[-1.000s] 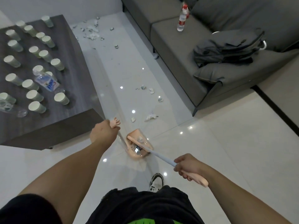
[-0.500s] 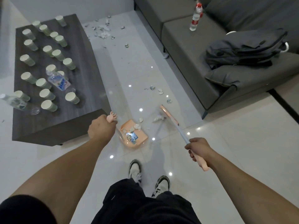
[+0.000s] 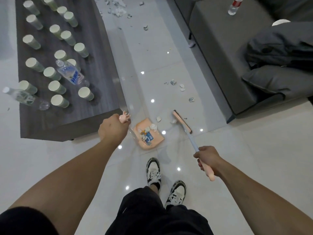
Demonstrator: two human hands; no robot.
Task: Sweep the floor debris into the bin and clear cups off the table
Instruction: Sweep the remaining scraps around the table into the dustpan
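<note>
We see the left hand gripping the dustpan handle, right hand clamped on the broom — debris beyond.

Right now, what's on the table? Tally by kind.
Paper cups: 17 in view (the frame's top edge cuts off the far row)
Plastic bottles: 2, both lying down
Total: 19 on the table
</note>
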